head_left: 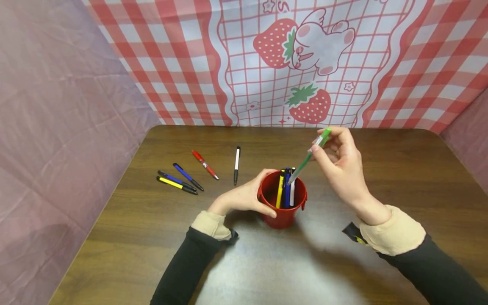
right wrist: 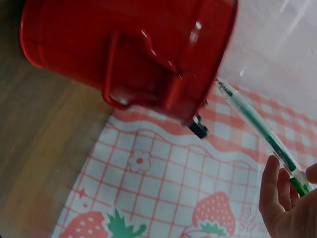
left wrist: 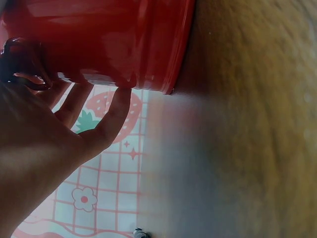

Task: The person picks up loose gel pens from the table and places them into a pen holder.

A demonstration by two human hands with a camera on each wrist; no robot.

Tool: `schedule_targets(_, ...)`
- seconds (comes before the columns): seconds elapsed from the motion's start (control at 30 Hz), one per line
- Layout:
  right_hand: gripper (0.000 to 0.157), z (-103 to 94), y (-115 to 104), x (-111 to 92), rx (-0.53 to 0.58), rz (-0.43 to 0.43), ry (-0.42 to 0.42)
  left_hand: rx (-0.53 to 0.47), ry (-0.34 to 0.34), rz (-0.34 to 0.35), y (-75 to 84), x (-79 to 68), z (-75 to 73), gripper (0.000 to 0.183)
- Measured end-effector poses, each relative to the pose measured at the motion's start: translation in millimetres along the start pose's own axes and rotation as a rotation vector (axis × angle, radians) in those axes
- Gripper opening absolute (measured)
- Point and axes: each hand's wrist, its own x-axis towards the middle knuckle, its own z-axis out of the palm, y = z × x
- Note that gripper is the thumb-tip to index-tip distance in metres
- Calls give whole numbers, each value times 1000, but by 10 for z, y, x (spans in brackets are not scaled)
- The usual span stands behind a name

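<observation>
A red bucket stands on the table, and my left hand grips its left side, thumb across the near side and fingers around the far side. Inside lean a yellow pen, a blue pen and a white pen. My right hand pinches a green pen near its bright green top, tilted with its tip down over the bucket's opening. In the right wrist view the clear-barrelled green pen has its tip right by the bucket's rim.
Left of the bucket lie a white pen, a red pen, two blue pens, one of them the upper blue pen, and a yellow pen. A checked strawberry cloth hangs behind the wooden table.
</observation>
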Motion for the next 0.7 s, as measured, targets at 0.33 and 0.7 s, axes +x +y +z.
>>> schedule_targets(0.33, 51, 142, 118, -83, -204, -58, -140, -10, -1, 25, -20, -2, 2, 92)
schedule_targets(0.7, 41, 259, 265, -127, -418, -61, -219, 32, 15, 42, -5, -10, -2, 91)
